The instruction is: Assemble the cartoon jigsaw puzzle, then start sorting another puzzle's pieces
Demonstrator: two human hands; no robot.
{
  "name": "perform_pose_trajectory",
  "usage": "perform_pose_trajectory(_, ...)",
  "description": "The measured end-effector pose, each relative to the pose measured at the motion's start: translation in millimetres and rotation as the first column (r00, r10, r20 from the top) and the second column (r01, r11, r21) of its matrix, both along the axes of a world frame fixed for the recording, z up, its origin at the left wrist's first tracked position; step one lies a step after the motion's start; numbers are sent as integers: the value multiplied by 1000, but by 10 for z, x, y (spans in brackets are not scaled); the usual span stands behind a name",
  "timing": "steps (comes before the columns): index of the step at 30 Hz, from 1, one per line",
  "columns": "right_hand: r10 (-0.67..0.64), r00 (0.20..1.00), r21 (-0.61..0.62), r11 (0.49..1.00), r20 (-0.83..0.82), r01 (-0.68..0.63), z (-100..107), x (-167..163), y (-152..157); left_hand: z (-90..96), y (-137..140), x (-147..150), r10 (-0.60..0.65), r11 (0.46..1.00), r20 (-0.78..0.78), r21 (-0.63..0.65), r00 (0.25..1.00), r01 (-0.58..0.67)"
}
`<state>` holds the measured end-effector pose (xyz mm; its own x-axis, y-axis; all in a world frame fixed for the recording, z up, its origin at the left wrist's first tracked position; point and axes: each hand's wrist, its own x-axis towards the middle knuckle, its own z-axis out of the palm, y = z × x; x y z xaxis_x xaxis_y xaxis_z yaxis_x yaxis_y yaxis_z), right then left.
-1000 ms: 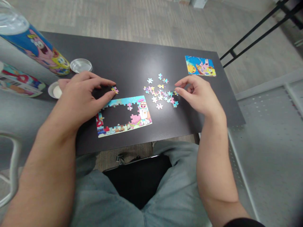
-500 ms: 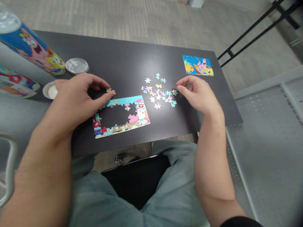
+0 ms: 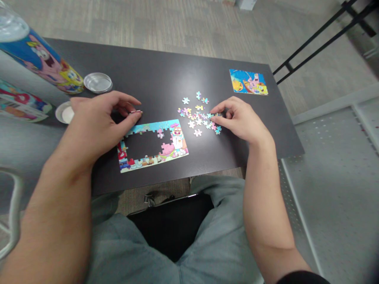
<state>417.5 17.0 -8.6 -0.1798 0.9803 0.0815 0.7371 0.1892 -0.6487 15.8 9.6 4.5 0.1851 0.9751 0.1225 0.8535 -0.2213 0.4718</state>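
Note:
Between the thumb and fingers of my left hand (image 3: 100, 122) is a small jigsaw piece (image 3: 136, 112), seen nearly edge-on above the puzzle's upper left corner. The partly assembled jigsaw puzzle (image 3: 177, 142) lies flat below, a cartoon border around a bare middle. One piece (image 3: 160, 133) sits inside the frame near its top right. To the right, a loose pile of jigsaw pieces (image 3: 197, 116) is spread on the table. My right hand (image 3: 241, 118) reaches into its right side, thumb and index finger slightly apart around a pale blue piece; its other fingers are curled.
A finished cartoon puzzle (image 3: 249, 82) lies at the table's far right. On the left stand a tall cartoon-printed can (image 3: 50, 65) and a second printed can (image 3: 22, 103). Two round lids (image 3: 98, 83) rest beside them. The dark table (image 3: 142, 75) ends close to my legs.
My right hand has moved left into the pile, its thumb and index finger parting. My left hand stays nearly in place while its piece has turned from face-up to edge-on.

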Motion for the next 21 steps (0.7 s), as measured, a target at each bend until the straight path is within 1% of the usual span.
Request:
perform_pose_trajectory(9, 71, 997, -80, 994, -38, -74, 77, -112, -46, 2, -7, 2, -48, 999, 44, 23, 998, 47)
perform_pose_trajectory(13, 94, 995, -28, 995, -10, -95, 62, -80, -32, -13, 3, -10, -42, 999, 34, 18, 999, 42)
perform_pose_trajectory(17, 98, 995, -8, 995, -4, -98, 48, -40, -17, -8, 5, -14, -34, 999, 21, 14, 999, 34)
perform_pose_trajectory(21, 130, 992, 2, 992, -4, -130, 29, -8, -11, -27, 7, -18, -48, 998, 33, 33, 998, 46)
